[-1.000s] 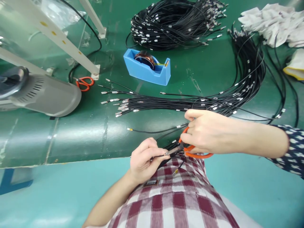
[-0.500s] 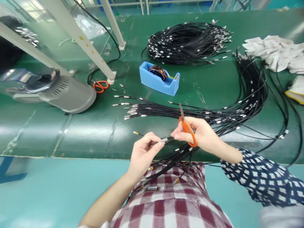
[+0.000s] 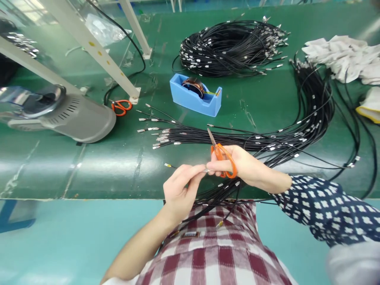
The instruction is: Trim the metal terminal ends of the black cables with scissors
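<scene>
My left hand [image 3: 182,190] is closed, its thumb and forefinger pinching a black cable near a small pale tag [image 3: 206,170]. The fingertips of my right hand [image 3: 234,162] meet it there, and the same hand holds orange-handled scissors [image 3: 225,158] with the blades pointing up and left. Whether the right fingertips also grip the cable is hard to see. Below the hands, a bunch of black cables [image 3: 218,194] hangs over the table edge onto a checked apron [image 3: 208,253]. Behind them, a long bundle of tagged cables [image 3: 192,135] lies across the green table [image 3: 118,166].
A blue tape dispenser [image 3: 196,99] stands beyond the bundle, with a coil of black cables [image 3: 231,51] behind it. Left are a grey machine [image 3: 80,116], orange scissors [image 3: 121,107] and white posts [image 3: 103,59]. White gloves [image 3: 341,55] lie at the right.
My hands have come together at the tag, the right moving left. The scissors have tilted further left. The pale tag is now mostly covered by fingers, and the view has shifted slightly.
</scene>
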The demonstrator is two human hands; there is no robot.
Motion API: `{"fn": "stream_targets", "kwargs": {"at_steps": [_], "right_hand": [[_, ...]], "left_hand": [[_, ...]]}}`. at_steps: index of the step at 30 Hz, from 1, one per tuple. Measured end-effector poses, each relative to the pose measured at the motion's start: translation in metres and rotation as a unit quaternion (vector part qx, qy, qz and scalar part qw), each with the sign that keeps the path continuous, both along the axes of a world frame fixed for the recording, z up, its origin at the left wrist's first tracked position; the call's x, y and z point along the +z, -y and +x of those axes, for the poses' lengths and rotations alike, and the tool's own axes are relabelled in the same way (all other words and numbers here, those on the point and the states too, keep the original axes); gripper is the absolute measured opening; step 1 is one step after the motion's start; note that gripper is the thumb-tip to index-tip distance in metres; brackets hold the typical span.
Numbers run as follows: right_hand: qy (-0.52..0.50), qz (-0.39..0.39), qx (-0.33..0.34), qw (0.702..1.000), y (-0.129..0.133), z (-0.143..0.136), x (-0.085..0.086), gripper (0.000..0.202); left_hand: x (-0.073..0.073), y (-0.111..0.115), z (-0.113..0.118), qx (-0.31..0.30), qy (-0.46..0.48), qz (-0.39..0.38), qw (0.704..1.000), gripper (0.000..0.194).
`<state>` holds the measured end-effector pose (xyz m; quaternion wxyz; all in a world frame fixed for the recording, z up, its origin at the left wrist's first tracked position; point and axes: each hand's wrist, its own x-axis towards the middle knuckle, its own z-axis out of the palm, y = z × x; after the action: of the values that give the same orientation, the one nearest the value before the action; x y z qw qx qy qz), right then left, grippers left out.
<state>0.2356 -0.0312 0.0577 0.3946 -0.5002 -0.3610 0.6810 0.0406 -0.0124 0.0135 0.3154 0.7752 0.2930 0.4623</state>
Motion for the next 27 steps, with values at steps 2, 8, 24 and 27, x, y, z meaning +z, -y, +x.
{"fn": "stream_targets", "kwargs": {"at_steps": [2, 8, 24, 27], "right_hand": [[-0.004, -0.013, 0.013, 1.0, 0.001, 0.002, -0.003, 0.029], [0.158, 0.119, 0.007, 0.98, 0.009, 0.01, 0.0, 0.028], [0.14, 0.097, -0.04, 0.985, 0.017, 0.005, -0.014, 0.035], [0.178, 0.087, 0.015, 0.98, 0.02, 0.014, -0.014, 0.036]], "left_hand": [[0.002, -0.004, 0.001, 0.005, -0.018, 0.036, 0.999, 0.022], [0.01, -0.006, 0.002, -0.037, -0.086, -0.022, 0.995, 0.012], [0.006, 0.004, 0.013, -0.023, 0.046, -0.398, 0.916, 0.006], [0.01, 0.003, 0.012, -0.028, 0.018, -0.406, 0.913, 0.005]]}}
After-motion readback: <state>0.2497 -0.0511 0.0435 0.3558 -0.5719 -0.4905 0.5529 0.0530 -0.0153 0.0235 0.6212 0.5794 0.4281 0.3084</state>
